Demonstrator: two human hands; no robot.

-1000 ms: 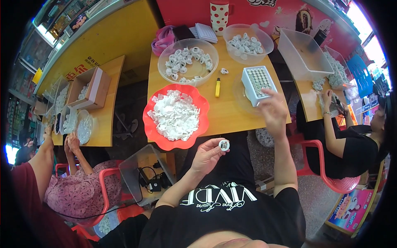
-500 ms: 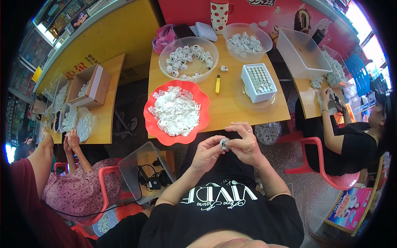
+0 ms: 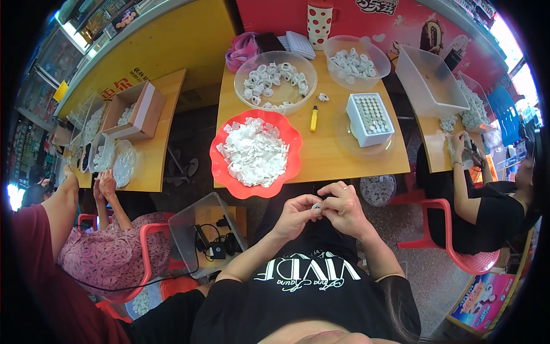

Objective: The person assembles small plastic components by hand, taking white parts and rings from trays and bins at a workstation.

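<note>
My left hand [image 3: 296,218] and my right hand [image 3: 342,210] meet above my lap, in front of the table's near edge. Between their fingertips is a small round white plastic part [image 3: 316,207], mostly covered, with a darker spot on its face. Both hands pinch it; a ring shows on a right finger. Nearest to them on the table stands a red scalloped bowl [image 3: 215,153] heaped with flat white plastic pieces [image 3: 255,152]. Beyond the right hand, a white box [image 3: 375,139] holds rows of small round silver-topped pieces [image 3: 368,113]. A yellow-handled screwdriver [image 3: 314,119] lies between bowl and box.
Two transparent tubs [image 3: 312,80] [image 3: 385,74] of white ring-like parts stand farther back, beside a dotted tumbler [image 3: 319,26]. A transparent bin [image 3: 192,229] with black cables stands left of my lap. Co-workers sit at side tables, one on a red chair [image 3: 450,229] at right.
The view has shifted, so the table sits farther right in the picture. My fingers have turned the small part slightly and closed more around it; my right fingers have come in closer.
</note>
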